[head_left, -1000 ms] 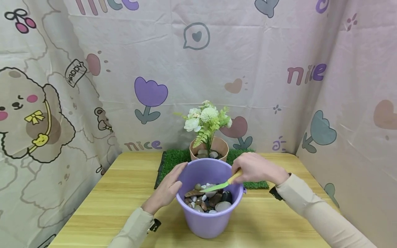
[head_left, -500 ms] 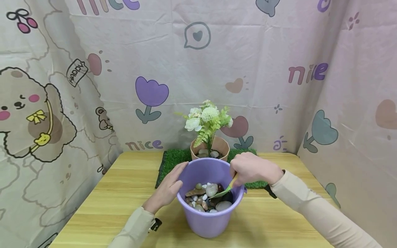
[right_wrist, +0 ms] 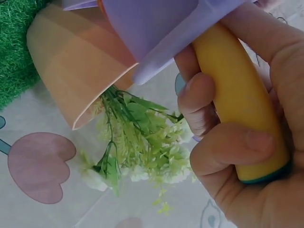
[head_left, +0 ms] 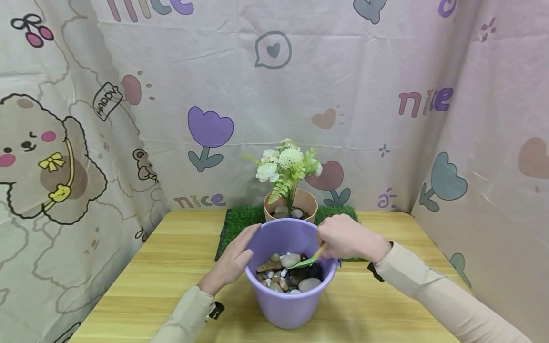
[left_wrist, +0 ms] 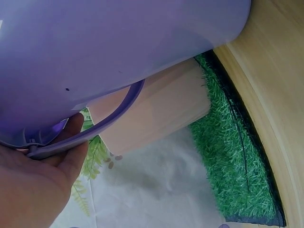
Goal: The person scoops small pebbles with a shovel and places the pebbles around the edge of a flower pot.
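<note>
A purple bucket (head_left: 288, 309) stands near the front of the table, with stones (head_left: 283, 285) of several colours and sizes inside. My left hand (head_left: 233, 259) holds its left rim; in the left wrist view the fingers reach round the bucket's handle (left_wrist: 111, 116) near its hinge. My right hand (head_left: 349, 238) grips a hand trowel by its yellow handle (right_wrist: 235, 90), over the bucket's right side. The trowel's green blade (head_left: 303, 263) slants down among the stones, its tip against a large pale stone (head_left: 290, 259). Part of the tip is hidden there.
Behind the bucket, a peach flowerpot (head_left: 309, 202) holds white flowers (head_left: 288, 159), greenery and a few stones. It stands on a green turf mat (head_left: 244, 224). Wooden tabletop (head_left: 171, 252) extends to both sides. Patterned cloth (head_left: 274, 95) hangs behind and beside the table.
The trowel blade has gone from above the stones down among them, then shifted towards the large pale stone, which has moved slightly. My left hand stays on the rim.
</note>
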Demonstrator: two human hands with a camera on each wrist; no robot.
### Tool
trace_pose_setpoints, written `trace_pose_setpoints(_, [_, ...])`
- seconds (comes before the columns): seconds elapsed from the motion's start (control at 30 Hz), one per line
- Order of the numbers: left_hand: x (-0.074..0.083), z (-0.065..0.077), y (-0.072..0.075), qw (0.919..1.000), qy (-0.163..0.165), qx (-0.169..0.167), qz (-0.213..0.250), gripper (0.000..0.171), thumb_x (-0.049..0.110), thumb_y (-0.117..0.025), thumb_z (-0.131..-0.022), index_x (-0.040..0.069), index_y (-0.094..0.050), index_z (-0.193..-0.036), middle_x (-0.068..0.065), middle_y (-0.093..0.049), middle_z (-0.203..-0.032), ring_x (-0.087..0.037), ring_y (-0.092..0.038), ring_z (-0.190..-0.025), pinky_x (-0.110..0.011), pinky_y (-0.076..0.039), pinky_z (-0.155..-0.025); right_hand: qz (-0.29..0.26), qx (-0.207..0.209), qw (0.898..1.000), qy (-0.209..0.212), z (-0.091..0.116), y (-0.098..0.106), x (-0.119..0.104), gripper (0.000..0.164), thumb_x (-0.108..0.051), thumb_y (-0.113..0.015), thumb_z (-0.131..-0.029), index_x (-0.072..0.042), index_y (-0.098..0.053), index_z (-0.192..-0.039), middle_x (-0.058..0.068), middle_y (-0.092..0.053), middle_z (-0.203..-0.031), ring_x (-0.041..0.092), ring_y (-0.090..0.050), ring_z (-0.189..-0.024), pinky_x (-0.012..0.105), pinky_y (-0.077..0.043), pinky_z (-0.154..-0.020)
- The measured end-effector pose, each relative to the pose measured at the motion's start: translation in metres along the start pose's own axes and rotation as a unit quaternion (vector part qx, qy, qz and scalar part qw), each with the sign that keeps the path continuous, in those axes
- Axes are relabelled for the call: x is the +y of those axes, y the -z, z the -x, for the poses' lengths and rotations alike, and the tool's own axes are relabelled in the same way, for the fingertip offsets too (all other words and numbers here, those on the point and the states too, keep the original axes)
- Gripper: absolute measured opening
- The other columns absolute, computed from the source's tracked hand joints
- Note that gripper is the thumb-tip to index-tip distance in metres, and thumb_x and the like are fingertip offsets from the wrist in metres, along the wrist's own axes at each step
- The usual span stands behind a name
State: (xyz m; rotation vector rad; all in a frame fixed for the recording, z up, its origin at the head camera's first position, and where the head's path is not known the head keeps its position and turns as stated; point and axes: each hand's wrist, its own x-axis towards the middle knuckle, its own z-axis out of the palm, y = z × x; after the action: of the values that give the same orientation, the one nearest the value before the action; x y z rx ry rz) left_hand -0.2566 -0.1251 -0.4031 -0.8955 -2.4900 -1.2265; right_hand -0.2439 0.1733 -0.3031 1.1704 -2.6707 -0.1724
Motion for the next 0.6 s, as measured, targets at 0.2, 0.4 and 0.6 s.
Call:
trace_pose_setpoints(0.2, [-0.001,0.0,-0.001,1.0,-0.004,0.001,-0.002,0.066,0.002,-0.04,-0.087,0.006,-0.034,-0.152,-0.006,-0.038,-0.155,-0.025,-0.038,-0.141,-0.052,-0.036,-0.112,0.0,0.027,1.0,0.002,-0.001,-0.007,0.001,0.035,-0.036,-0.083,-0.07,-0.024,-0.054,-0.054,-0.014,-0.053,-0.06,0.005,-0.046,-0.05,0.021,-0.036,-0.046])
trace_pose_setpoints(0.4, [-0.001,0.0,-0.001,1.0,-0.004,0.0,-0.001,0.066,0.003,-0.04,-0.087,0.007,-0.034,-0.153,-0.005,-0.038,-0.155,-0.024,-0.038,-0.142,-0.052,-0.036,-0.112,0.015,0.061,0.998,0.017,-0.001,-0.02,0.002,0.035,-0.037,-0.083,-0.071,-0.026,-0.054,-0.055,-0.014,-0.052,-0.062,0.007,-0.049,-0.053,0.023,-0.036,-0.046])
trace_pose_setpoints(0.6, [-0.001,-0.001,-0.001,1.0,-0.002,0.001,0.004,0.067,0.002,-0.04,-0.086,0.008,-0.034,-0.153,-0.005,-0.038,-0.155,-0.024,-0.038,-0.141,-0.052,-0.036,-0.111,0.023,0.089,0.995,0.025,-0.004,-0.03,0.004,0.02,-0.04,-0.081,-0.074,-0.026,-0.07,-0.066,-0.013,-0.059,-0.068,0.009,-0.052,-0.069,0.023,-0.041,-0.052])
